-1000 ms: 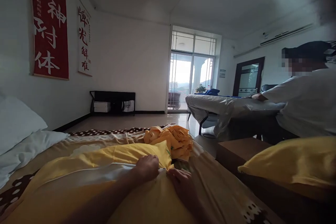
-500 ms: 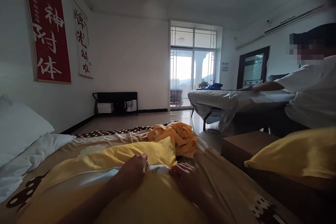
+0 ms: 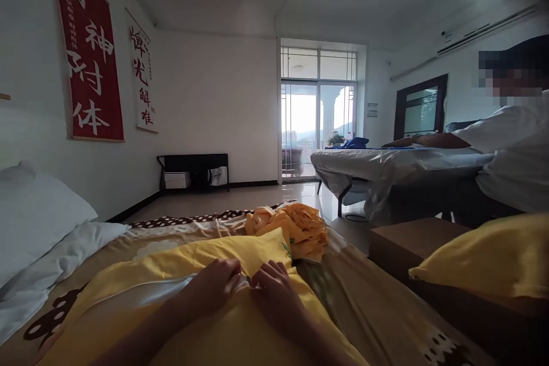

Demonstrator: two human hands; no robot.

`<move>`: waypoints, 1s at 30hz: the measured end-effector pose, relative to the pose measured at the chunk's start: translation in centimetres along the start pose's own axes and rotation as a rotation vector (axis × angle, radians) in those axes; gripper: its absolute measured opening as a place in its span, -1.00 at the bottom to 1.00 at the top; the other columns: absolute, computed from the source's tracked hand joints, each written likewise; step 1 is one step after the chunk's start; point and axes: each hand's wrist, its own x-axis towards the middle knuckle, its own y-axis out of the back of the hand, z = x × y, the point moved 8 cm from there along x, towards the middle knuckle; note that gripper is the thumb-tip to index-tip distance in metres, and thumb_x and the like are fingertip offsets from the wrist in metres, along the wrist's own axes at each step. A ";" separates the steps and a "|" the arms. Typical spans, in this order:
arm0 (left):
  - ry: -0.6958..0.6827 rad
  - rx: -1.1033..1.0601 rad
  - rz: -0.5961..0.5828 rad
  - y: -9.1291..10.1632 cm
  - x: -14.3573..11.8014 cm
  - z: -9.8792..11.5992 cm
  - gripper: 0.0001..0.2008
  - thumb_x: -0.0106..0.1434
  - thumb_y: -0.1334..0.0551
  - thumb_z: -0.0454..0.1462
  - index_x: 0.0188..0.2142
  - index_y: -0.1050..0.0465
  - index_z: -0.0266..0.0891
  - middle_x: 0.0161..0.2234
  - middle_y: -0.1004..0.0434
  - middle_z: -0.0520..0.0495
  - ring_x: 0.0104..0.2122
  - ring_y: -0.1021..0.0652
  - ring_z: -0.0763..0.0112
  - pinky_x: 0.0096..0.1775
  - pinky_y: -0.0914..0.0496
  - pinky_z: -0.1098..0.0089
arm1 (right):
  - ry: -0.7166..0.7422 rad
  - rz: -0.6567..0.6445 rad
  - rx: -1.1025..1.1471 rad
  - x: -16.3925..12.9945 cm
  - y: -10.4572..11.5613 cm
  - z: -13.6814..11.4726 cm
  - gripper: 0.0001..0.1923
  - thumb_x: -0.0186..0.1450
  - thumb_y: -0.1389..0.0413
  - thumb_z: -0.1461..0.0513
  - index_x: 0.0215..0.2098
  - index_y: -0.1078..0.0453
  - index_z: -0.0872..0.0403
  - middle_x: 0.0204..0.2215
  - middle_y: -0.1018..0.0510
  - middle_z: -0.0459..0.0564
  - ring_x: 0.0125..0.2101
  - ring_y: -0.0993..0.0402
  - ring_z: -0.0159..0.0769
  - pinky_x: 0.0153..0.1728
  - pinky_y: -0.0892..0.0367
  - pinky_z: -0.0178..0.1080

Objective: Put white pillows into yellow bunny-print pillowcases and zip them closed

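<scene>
A yellow pillowcase lies in front of me on the patterned bed sheet. Through a long opening in it, a pale whitish filling shows. My left hand is closed on the fabric at the edge of this opening. Close beside it, my right hand has its fingers curled and pinched on the same edge. The fingertips are in shadow, so the exact spot they grip is hard to see. Just beyond the pillowcase sits a crumpled heap of orange-yellow cloth.
White pillows lie at the left. On the right, another yellow pillow rests on a brown box. Behind it, a person in a white shirt reaches over a plastic-covered table. A black bench stands by the far wall.
My right hand has moved left along the opening, close to my left hand. Less of the white filling shows between them. The view has shifted slightly.
</scene>
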 end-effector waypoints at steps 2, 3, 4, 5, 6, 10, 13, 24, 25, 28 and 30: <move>0.012 -0.041 0.026 0.3 -1.1 -0.6 -0.80 0.29 -0.02 -0.27 -0.39 -0.36 -0.22 -0.38 -0.50 -0.02 -0.37 -0.46 0.40 -0.33 -0.23 0.44 | 0.078 0.001 0.004 -0.5 0.7 -0.9 -0.78 0.09 -0.05 0.47 -0.46 -0.35 0.02 -0.43 -0.46 -0.14 -0.31 -0.31 -0.33 -0.22 -0.14 -0.27; 0.024 -0.048 0.037 0.2 -1.6 -0.9 -0.82 0.28 -0.04 -0.27 -0.38 -0.37 -0.22 -0.38 -0.50 -0.01 -0.37 -0.46 0.40 -0.32 -0.24 0.43 | 0.102 -0.006 0.010 -0.7 1.0 -1.2 -0.79 0.09 -0.04 0.46 -0.46 -0.34 0.02 -0.42 -0.46 -0.13 -0.31 -0.31 -0.33 -0.22 -0.14 -0.26; 0.035 -0.049 0.045 0.1 -2.1 -1.2 -0.83 0.27 -0.05 -0.26 -0.36 -0.38 -0.22 -0.37 -0.51 -0.01 -0.36 -0.46 0.40 -0.31 -0.25 0.43 | 0.109 -0.017 0.027 -0.8 1.2 -1.3 -0.81 0.10 -0.03 0.44 -0.47 -0.33 0.03 -0.42 -0.47 -0.12 -0.31 -0.32 -0.32 -0.22 -0.14 -0.26; 0.040 -0.046 0.048 -0.2 -2.6 -1.3 -0.84 0.27 -0.06 -0.25 -0.34 -0.38 -0.21 -0.35 -0.51 0.00 -0.35 -0.47 0.39 -0.29 -0.26 0.42 | 0.091 -0.028 0.058 -0.8 1.2 -1.2 -0.82 0.11 -0.02 0.43 -0.48 -0.33 0.03 -0.43 -0.47 -0.11 -0.33 -0.32 -0.33 -0.22 -0.15 -0.26; 0.042 -0.039 0.043 -0.6 -2.9 -1.4 -0.84 0.28 -0.06 -0.24 -0.33 -0.38 -0.20 -0.34 -0.51 -0.01 -0.32 -0.48 0.38 -0.27 -0.27 0.41 | 0.045 -0.035 0.100 -0.6 1.2 -0.9 -0.83 0.13 0.00 0.41 -0.50 -0.32 0.04 -0.45 -0.48 -0.11 -0.35 -0.33 -0.34 -0.24 -0.16 -0.27; 0.012 -0.002 0.025 -2.1 -3.7 -1.3 -0.87 0.27 -0.08 -0.24 -0.26 -0.37 -0.18 -0.20 -0.51 -0.05 -0.16 -0.48 0.32 -0.13 -0.29 0.39 | -0.281 -0.068 0.228 0.2 -0.2 1.7 -0.85 0.22 -0.01 0.29 -0.37 -0.42 0.04 -0.60 -0.45 -0.16 -0.53 -0.32 -0.38 -0.44 -0.14 -0.34; -0.039 0.046 0.007 -2.6 -4.0 -0.7 -0.86 0.27 -0.07 -0.27 -0.27 -0.39 -0.18 -0.18 -0.49 -0.07 -0.18 -0.48 0.32 -0.15 -0.32 0.38 | -0.360 -0.131 0.155 0.8 -1.2 2.1 -0.82 0.16 -0.09 0.28 -0.30 -0.50 0.02 -0.58 -0.50 -0.14 -0.52 -0.36 -0.37 -0.46 -0.09 -0.35; -0.338 0.020 0.061 -2.5 -4.6 1.7 -0.59 0.37 0.03 -0.24 0.17 -0.30 -0.01 0.11 -0.41 -0.06 0.07 -0.39 0.25 0.13 -0.23 0.24 | -0.338 -0.204 0.138 1.3 -1.7 1.7 -0.80 -0.01 -0.05 0.42 -0.46 -0.40 0.05 -0.59 -0.48 -0.17 -0.53 -0.29 -0.41 -0.51 0.00 -0.38; -0.332 0.029 0.061 -2.7 -4.6 1.6 -0.60 0.37 0.03 -0.24 0.14 -0.33 -0.03 0.12 -0.41 -0.07 0.07 -0.39 0.25 0.13 -0.23 0.24 | -0.345 -0.188 0.142 1.3 -1.7 1.8 -0.82 0.00 -0.05 0.41 -0.47 -0.40 0.06 -0.59 -0.48 -0.17 -0.53 -0.28 -0.41 -0.51 -0.01 -0.37; -0.314 0.071 0.038 -3.0 -4.6 1.5 -0.63 0.36 0.04 -0.26 0.06 -0.40 -0.09 0.09 -0.43 -0.10 0.06 -0.40 0.25 0.13 -0.22 0.25 | -0.382 -0.144 0.130 1.3 -1.8 2.4 -0.88 0.03 -0.07 0.39 -0.51 -0.38 0.07 -0.57 -0.48 -0.14 -0.51 -0.28 -0.39 -0.50 -0.03 -0.36; -0.296 0.102 0.016 -2.9 -4.7 1.7 -0.63 0.35 0.04 -0.28 0.03 -0.42 -0.11 0.07 -0.44 -0.11 0.05 -0.41 0.25 0.12 -0.22 0.25 | -0.402 -0.137 0.110 1.2 -1.8 2.6 -0.89 0.03 -0.08 0.40 -0.53 -0.37 0.07 -0.57 -0.47 -0.13 -0.50 -0.28 -0.38 -0.48 -0.05 -0.36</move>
